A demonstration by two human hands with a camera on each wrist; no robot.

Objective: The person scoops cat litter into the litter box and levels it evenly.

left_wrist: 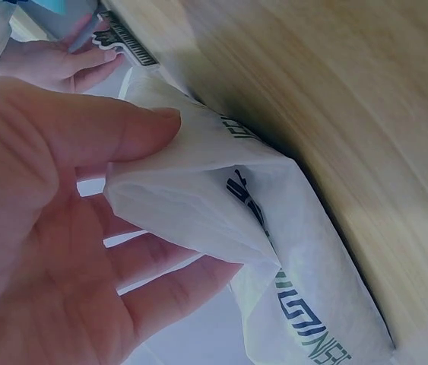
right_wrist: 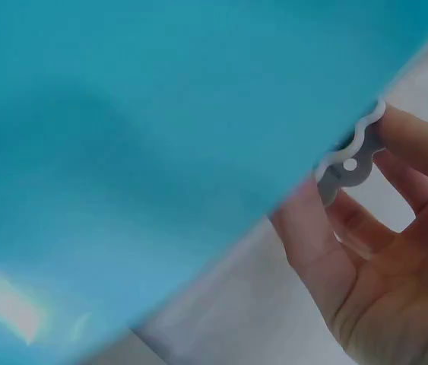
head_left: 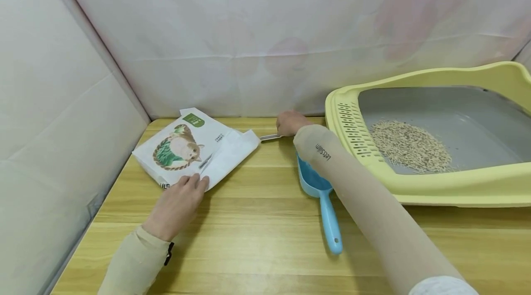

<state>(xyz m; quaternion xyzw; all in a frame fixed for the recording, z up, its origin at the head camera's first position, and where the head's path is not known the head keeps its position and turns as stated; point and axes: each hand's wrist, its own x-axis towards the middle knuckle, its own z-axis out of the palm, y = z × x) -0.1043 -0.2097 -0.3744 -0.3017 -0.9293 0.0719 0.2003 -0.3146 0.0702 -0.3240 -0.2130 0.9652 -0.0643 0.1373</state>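
Note:
A white paper bag [head_left: 232,147] printed with a cat in a basket lies flat at the left. My left hand [head_left: 178,205] grips its near edge; in the left wrist view the thumb and fingers lie on either side of the bag's fold [left_wrist: 183,213]. At the back, my right hand [head_left: 292,123] pinches a thin grey-and-white strip [head_left: 270,137] pointing toward the bag's right corner. A wavy edge and a round spot show on that strip [right_wrist: 347,167] in the right wrist view; its exact kind is unclear. Under the right forearm lies a blue scoop [head_left: 330,223], partly hidden.
A yellow-rimmed litter box [head_left: 456,189] stands at the right, with pellet litter [head_left: 410,147] heaped on its grey base. White fabric walls [head_left: 232,46] close off the back and left of the wooden table [head_left: 244,239]. The scoop's blue surface [right_wrist: 137,167] fills most of the right wrist view.

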